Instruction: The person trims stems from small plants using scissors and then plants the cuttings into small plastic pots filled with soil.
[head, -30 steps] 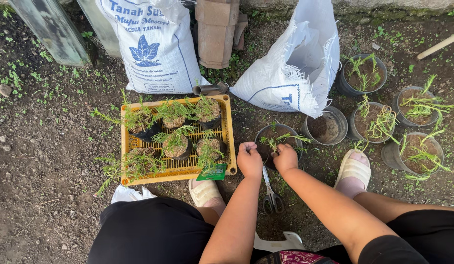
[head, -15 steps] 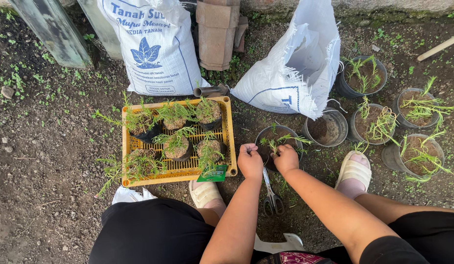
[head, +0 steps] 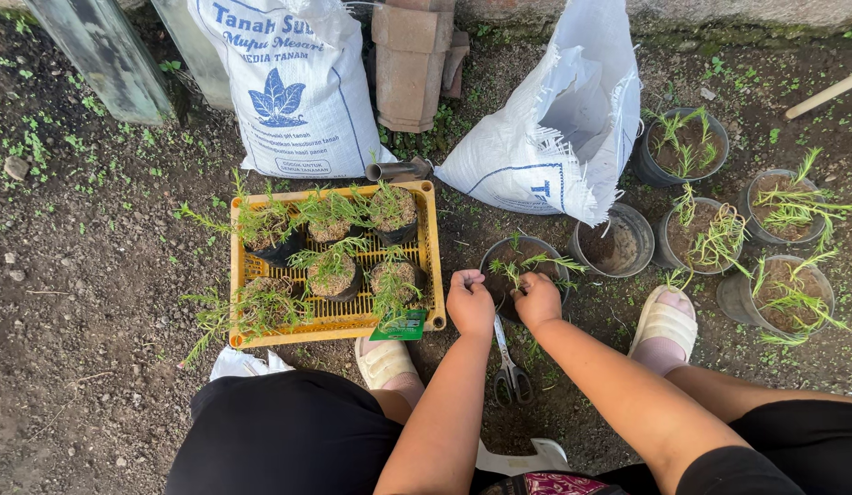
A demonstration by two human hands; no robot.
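My left hand and my right hand are both curled at the near rim of a black pot that holds dark soil and a small green seedling. The fingers press down into the soil beside the seedling; what they hold is hidden. A pair of scissors lies on the ground just below the hands. To the left stands a yellow plastic crate filled with several seedlings in small black bags.
An empty black pot sits right of the planted one, and several pots with seedlings stand further right. Two white sacks lean at the back beside stacked clay tiles. My sandalled feet rest on bare soil.
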